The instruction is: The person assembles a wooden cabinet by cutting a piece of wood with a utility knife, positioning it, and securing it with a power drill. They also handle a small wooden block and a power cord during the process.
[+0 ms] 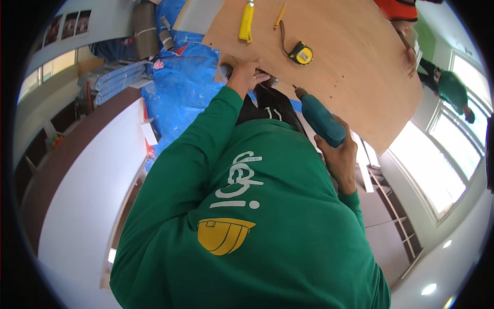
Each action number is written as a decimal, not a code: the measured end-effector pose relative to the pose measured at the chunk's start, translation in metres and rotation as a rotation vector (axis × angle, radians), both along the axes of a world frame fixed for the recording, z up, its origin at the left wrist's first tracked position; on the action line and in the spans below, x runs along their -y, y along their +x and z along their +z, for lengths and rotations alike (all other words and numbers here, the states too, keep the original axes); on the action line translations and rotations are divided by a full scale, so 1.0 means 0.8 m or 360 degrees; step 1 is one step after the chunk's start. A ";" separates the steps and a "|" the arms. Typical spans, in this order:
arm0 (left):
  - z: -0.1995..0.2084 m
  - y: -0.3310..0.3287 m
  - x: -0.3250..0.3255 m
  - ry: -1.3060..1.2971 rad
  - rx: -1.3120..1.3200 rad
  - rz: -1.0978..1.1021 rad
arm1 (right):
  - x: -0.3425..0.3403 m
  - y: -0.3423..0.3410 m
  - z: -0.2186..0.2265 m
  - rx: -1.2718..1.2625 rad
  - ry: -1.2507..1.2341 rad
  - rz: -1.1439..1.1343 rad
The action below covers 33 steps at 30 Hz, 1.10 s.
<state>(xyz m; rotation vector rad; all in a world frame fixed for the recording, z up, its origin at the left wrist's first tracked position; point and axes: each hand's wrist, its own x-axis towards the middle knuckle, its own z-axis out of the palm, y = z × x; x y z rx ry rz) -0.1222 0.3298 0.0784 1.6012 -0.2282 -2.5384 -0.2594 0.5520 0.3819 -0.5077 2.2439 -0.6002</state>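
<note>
My right hand [340,154] is closed round the grip of a teal power drill [323,119]. The drill's dark chuck and bit point up and left, over the near part of the large plywood sheet [350,56]. My left hand [247,77] is at the sheet's near edge, above my dark trousers. Its fingers are curled together, and whatever they may hold is too small to make out. Farther out on the plywood lie a yellow-and-black tape measure [300,53] with a dark strap, a yellow pencil [280,15] and a yellow-handled cutter knife [247,23].
Blue plastic sheeting [180,87] covers the floor at left, beside a rolled grey mat [145,31] and stacked wrapped panels [116,80]. Another person's hand [411,62] rests on the plywood's right edge. A person in green [452,90] is farther off by the windows.
</note>
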 end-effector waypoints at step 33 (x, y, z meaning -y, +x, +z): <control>-0.115 0.296 -0.070 -0.0322 0.0788 -0.0465 | -0.076 -0.196 -0.094 0.1108 -0.0996 -0.1040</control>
